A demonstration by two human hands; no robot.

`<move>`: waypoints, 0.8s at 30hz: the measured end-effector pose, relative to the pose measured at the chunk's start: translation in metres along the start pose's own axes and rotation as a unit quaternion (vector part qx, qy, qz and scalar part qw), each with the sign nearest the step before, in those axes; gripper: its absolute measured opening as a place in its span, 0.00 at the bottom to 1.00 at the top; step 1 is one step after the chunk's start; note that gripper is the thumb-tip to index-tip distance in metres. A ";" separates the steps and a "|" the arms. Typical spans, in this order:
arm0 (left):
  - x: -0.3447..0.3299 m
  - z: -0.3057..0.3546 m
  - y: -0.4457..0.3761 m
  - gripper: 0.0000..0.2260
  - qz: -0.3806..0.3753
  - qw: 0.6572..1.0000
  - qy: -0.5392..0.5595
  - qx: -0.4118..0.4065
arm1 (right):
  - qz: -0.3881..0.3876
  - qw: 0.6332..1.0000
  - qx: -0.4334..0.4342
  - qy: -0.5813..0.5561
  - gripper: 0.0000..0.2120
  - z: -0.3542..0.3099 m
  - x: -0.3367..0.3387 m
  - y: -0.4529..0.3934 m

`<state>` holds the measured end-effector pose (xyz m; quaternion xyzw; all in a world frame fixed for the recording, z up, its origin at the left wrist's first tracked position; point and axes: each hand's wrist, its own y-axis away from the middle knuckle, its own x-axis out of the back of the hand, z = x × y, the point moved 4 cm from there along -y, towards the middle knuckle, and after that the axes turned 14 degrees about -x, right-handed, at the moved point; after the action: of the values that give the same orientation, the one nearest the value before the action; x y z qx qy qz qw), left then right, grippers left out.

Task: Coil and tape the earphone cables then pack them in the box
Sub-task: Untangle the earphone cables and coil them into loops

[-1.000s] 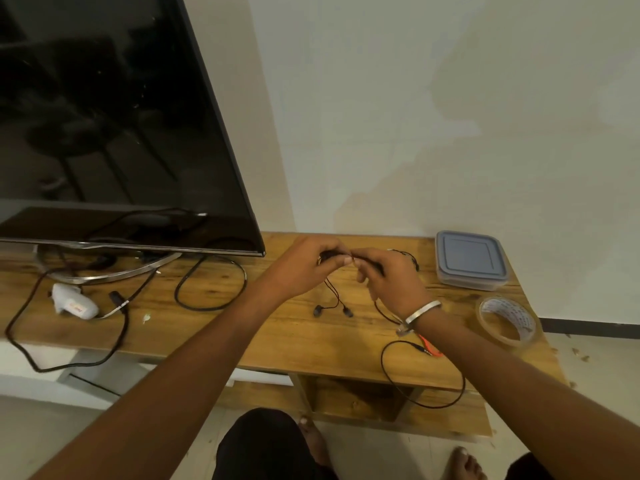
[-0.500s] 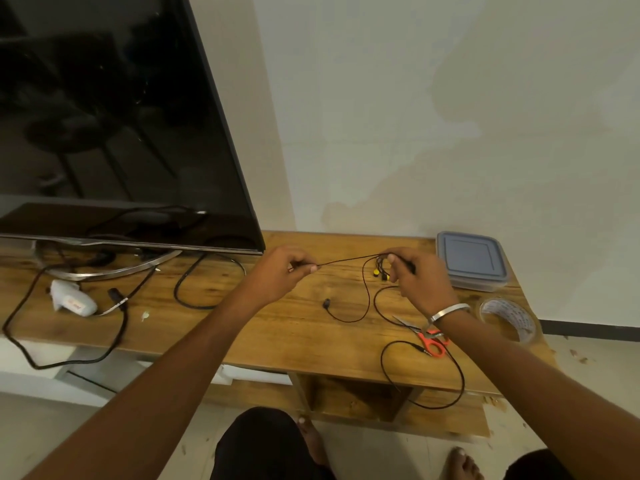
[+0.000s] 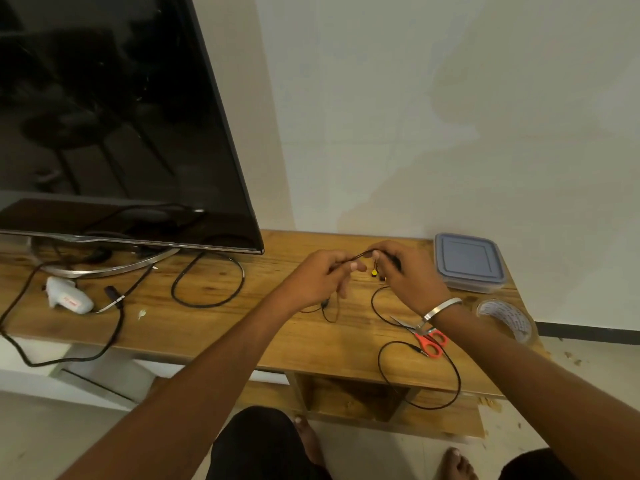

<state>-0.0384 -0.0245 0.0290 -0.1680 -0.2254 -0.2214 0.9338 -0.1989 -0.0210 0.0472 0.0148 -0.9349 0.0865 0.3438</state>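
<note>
A thin black earphone cable [image 3: 419,375] runs from my hands down over the wooden table's [image 3: 221,327] front edge, its plug lying by the scissors. My left hand [image 3: 322,278] pinches a stretch of the cable above the table. My right hand [image 3: 407,275], close beside it, grips a small bundle of the same cable with a yellow piece showing below the fingers. An earbud [image 3: 325,303] dangles under my left hand. The lidded grey plastic box [image 3: 468,262] stands at the table's back right. A roll of clear tape [image 3: 506,318] lies at the right edge.
Orange-handled scissors [image 3: 428,339] lie under my right wrist. A big black TV [image 3: 114,126] on a metal stand fills the left. A white glue gun [image 3: 67,298] and thick black power cords [image 3: 207,282] lie on the left half. My feet are below the table.
My left hand has moved right, back toward my right hand, so the stretched cable between them is now short. The view has tilted slightly.
</note>
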 end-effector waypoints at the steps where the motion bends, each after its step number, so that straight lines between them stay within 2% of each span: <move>1: 0.005 -0.002 0.002 0.09 0.014 1.000 -0.006 0.012 | 0.018 1.000 -0.016 -0.002 0.09 0.005 0.006 -0.001; 3: 0.014 -0.008 0.007 0.10 0.029 0.999 -0.012 0.030 | 0.044 0.998 -0.050 -0.006 0.09 0.016 0.016 -0.003; 8: 0.027 -0.008 0.012 0.10 0.036 0.998 -0.036 0.030 | 0.045 0.993 -0.099 0.052 0.11 0.037 0.017 0.001; 10: 0.027 -0.008 0.012 0.10 0.038 0.998 -0.051 0.022 | -0.002 0.988 -0.116 0.104 0.11 0.044 0.010 0.001; 12: 0.027 -0.009 0.012 0.09 0.038 0.998 -0.057 0.013 | -0.083 0.974 -0.120 0.171 0.13 0.050 -0.002 0.000; 14: 0.023 -0.008 0.010 0.09 0.031 0.998 -0.063 0.004 | -0.129 0.964 -0.106 0.208 0.19 0.049 -0.012 0.001; 17: 0.014 0.001 0.007 0.10 0.015 0.995 -0.100 -0.003 | -0.150 0.972 -0.052 0.171 0.31 0.031 -0.022 0.002; 19: 0.007 0.007 0.005 0.10 0.000 0.994 -0.106 -0.010 | -0.154 0.981 -0.011 0.114 0.29 0.013 -0.028 0.003; 22: 0.004 0.008 0.004 0.08 -0.004 0.995 -0.100 -0.023 | -0.152 0.987 -0.001 0.042 0.14 -0.004 -0.031 0.004; 24: 0.006 0.007 0.004 0.09 -0.004 0.995 -0.099 -0.022 | -0.139 0.989 -0.006 0.044 0.10 -0.004 -0.028 0.003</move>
<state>-0.0340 -0.0201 0.0369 -0.2084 -0.3121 -0.2119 0.9024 -0.1757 -0.0182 0.0318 0.1389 -0.9081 0.0327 0.3936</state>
